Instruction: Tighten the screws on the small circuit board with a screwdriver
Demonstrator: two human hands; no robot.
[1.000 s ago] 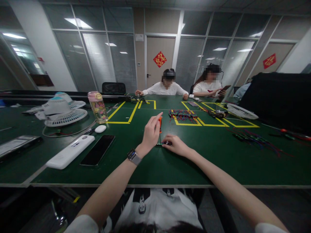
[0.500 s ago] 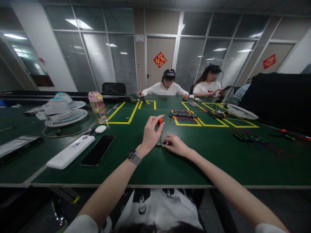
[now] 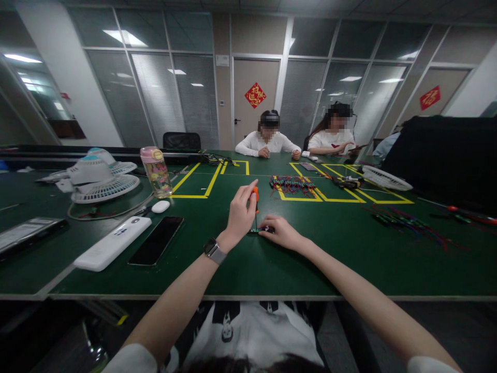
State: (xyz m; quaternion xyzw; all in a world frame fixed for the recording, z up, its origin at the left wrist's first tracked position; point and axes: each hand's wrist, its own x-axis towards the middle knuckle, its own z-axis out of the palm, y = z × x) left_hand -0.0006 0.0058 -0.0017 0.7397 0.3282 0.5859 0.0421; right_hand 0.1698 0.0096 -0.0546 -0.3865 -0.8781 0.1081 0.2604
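Note:
My left hand (image 3: 241, 211) is closed round the orange handle of a screwdriver (image 3: 254, 194), its fingers pointing up beside the handle. The thin shaft runs down, nearly upright, to a small green circuit board (image 3: 254, 231) on the table. Low on the tabletop, my right hand (image 3: 280, 232) pinches the right end of that board, where a small dark part shows at the fingertips. My fingers hide some of the board, and the screwdriver's tip is too small to make out.
Ahead on the green table (image 3: 217, 280) lies a bundle of wired boards (image 3: 297, 186), with more wired boards (image 3: 407, 223) to the right. A phone (image 3: 157, 241), white power bank (image 3: 112, 243), bottle (image 3: 156, 173) and fan (image 3: 103, 178) stand left. Two people sit across.
My left fingers have shifted on the screwdriver handle, uncovering more of it. My right hand stays on the board. The person opposite has drawn one hand in toward the body.

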